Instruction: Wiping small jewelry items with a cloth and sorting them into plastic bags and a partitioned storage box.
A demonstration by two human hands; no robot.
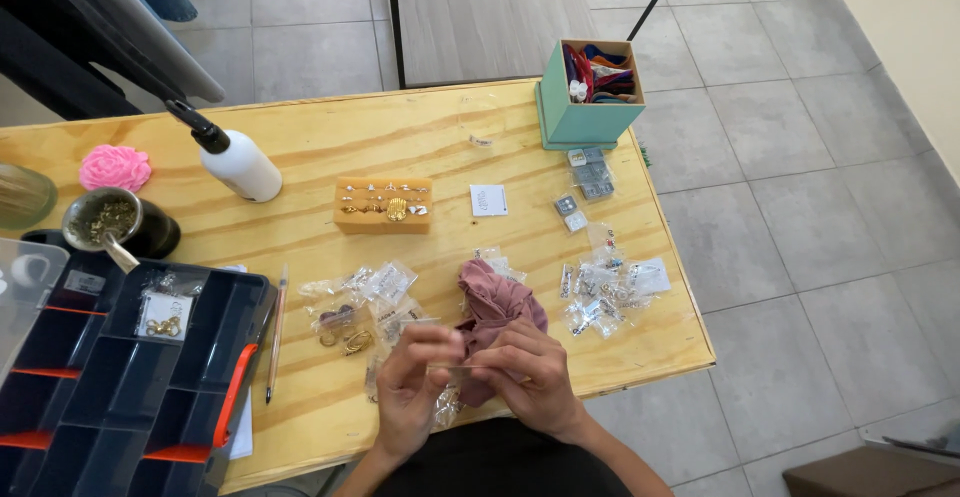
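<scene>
Both hands meet near the front edge of the wooden table. My left hand and my right hand pinch a small clear plastic bag between their fingertips. A crumpled mauve cloth lies just behind the hands and touches my right hand. Several small clear bags with gold hoop earrings are spread left of the hands. What the held bag contains is too small to tell.
An open dark organizer case with orange latches sits at front left, a pencil beside it. Farther back are a tan earring display block, a white bottle, a teal box, more small bags, a pink rose and a metal cup.
</scene>
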